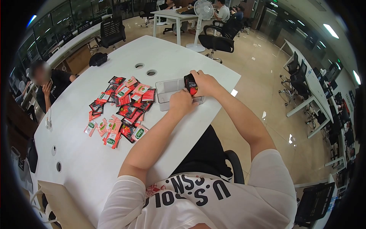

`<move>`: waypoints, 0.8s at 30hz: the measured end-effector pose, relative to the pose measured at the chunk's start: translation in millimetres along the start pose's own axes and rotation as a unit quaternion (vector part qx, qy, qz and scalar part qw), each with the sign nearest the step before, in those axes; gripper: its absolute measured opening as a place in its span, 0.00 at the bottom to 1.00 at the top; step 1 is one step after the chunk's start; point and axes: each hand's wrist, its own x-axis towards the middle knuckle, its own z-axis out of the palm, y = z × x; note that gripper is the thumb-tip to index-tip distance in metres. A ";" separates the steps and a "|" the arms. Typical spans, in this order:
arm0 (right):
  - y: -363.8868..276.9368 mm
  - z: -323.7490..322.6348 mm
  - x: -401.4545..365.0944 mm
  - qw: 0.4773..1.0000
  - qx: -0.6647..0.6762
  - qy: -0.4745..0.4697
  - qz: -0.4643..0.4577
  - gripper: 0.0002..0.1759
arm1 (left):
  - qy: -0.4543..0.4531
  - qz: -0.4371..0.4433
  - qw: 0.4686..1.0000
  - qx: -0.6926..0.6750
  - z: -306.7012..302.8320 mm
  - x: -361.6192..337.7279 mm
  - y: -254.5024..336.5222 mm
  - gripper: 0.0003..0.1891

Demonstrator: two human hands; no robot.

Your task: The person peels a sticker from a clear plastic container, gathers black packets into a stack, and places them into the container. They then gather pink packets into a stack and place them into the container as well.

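Note:
A clear plastic box [164, 91] with compartments lies on the white table near its right edge. My right hand [204, 83] is wrapped round a black and red packet [189, 82], held upright at the box's right part. My left hand [182, 101] is over the middle of the box, its fingers bent together by the packet's lower end; what its fingertips hold, if anything, is hidden. Left of the box lies a loose pile of small packets, some black and red [127, 111], others pink with green labels [111, 139].
The white table [91, 168] has round cable holes [151, 72]. A black pouch [98, 59] lies at its far left edge. A person [53, 86] sits at the left side. A paper bag [63, 202] is at the lower left. A white fan [204, 11] and chairs stand beyond.

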 end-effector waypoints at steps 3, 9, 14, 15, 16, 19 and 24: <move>4.6 2.0 -0.4 1.000 -0.017 0.000 -0.004 0.54 | -0.006 -0.004 1.000 -0.002 1.9 2.6 -2.5 0.41; 12.4 9.5 -6.7 0.998 0.040 0.040 -0.010 0.52 | 0.002 -0.008 1.000 0.005 -5.4 -1.7 2.0 0.53; 17.1 7.8 -10.0 0.996 0.019 0.078 -0.044 0.54 | -0.002 -0.014 1.000 0.003 -8.7 -2.2 4.0 0.58; 16.6 6.2 -10.2 0.996 0.016 0.072 -0.045 0.55 | -0.004 -0.016 1.000 0.002 -8.3 -2.4 3.9 0.58; 16.6 5.6 -9.3 0.997 0.013 0.061 -0.042 0.55 | -0.002 -0.014 1.000 0.001 -7.1 -2.2 3.4 0.58; 14.0 2.7 -7.3 0.999 0.003 0.036 -0.034 0.57 | 0.002 -0.014 1.000 -0.005 -5.1 -1.0 2.7 0.58; 7.8 4.1 -9.1 0.998 -0.023 0.043 -0.027 0.58 | -0.007 -0.016 1.000 -0.007 -4.9 -0.7 2.5 0.60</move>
